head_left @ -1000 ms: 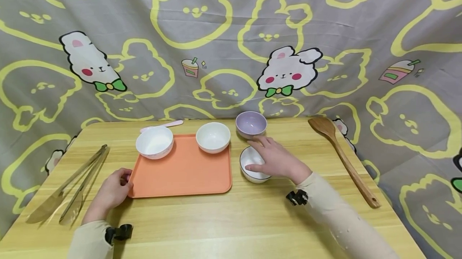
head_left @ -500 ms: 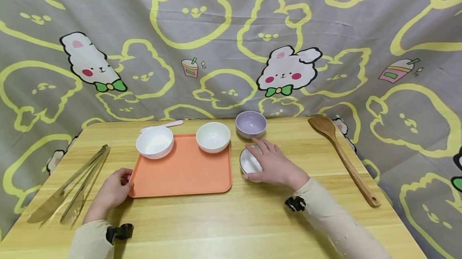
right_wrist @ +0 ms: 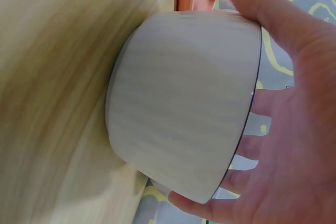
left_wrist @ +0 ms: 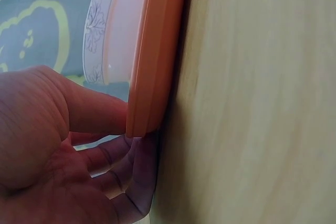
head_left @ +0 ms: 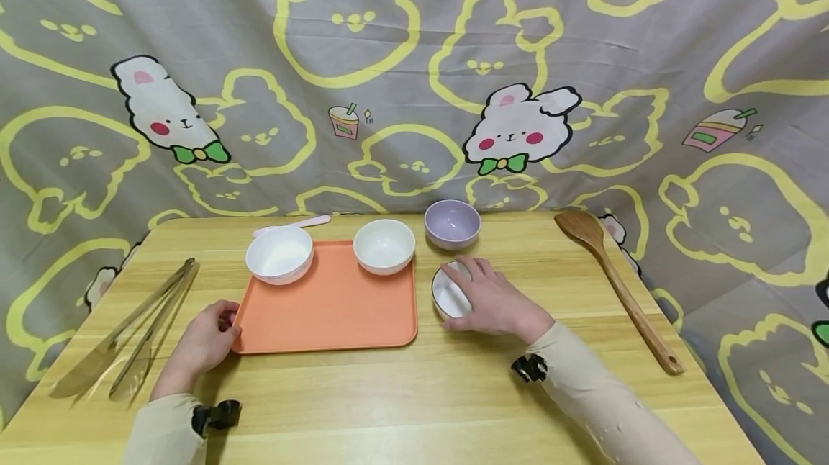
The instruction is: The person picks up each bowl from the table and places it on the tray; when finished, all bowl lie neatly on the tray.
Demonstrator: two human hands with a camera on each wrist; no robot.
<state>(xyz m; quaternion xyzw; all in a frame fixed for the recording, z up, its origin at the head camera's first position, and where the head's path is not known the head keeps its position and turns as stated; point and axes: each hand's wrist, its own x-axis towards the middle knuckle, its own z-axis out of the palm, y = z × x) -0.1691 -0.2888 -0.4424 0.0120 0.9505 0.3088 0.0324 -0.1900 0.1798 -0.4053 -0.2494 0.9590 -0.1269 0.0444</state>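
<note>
while the left hand pinches the near part of the orange tray's left edge, the right hand spans the black-rimmed bowl, which sits just right of the tray, its thumb and fingers set around opposite sides. the patterned bowl stands at the tray's far left corner and the cream bowl at its far right corner.

from the left wrist, the thumb lies against the tray's rim with the other fingers curled beneath, and the patterned bowl shows a grey floral print that is faint from above. from the right wrist, the black-rimmed bowl's pale, plain outer wall shows; whether its foot touches the surface is hard to tell.

the surface has light yellowish wood grain. on it lie metal tongs at the left, a pink-handled utensil behind the patterned bowl, a purple bowl behind the black-rimmed one, and a wooden spatula at the right. grey cloth hangs around, printed with yellow outlines, white rabbits in green bows and drink cups bearing small green patches.
</note>
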